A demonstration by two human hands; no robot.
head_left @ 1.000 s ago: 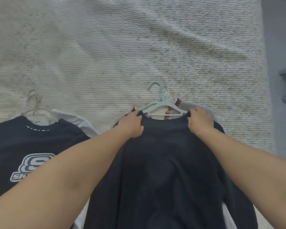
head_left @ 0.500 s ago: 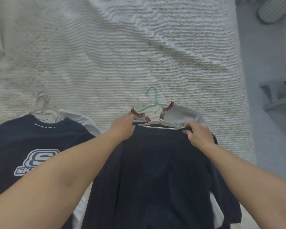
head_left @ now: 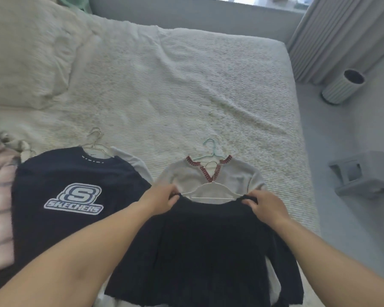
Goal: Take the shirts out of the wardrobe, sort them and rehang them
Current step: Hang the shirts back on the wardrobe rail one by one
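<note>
Your bed [head_left: 186,89], under a ribbed cream cover, fills most of the view, with grey floor [head_left: 341,138] and a pleated curtain [head_left: 341,34] to its right. A ribbed cylinder [head_left: 341,89] and a grey step stool [head_left: 366,176] stand on that floor. A navy Skechers shirt [head_left: 75,196] lies on the left. Your plain dark shirt [head_left: 208,244] overlaps a grey shirt with red trim [head_left: 208,176] on a teal hanger [head_left: 211,147]. Your left hand [head_left: 162,199] and right hand [head_left: 266,206] pinch the dark shirt's shoulders, fingers curled, on a white hanger [head_left: 211,191].
</note>
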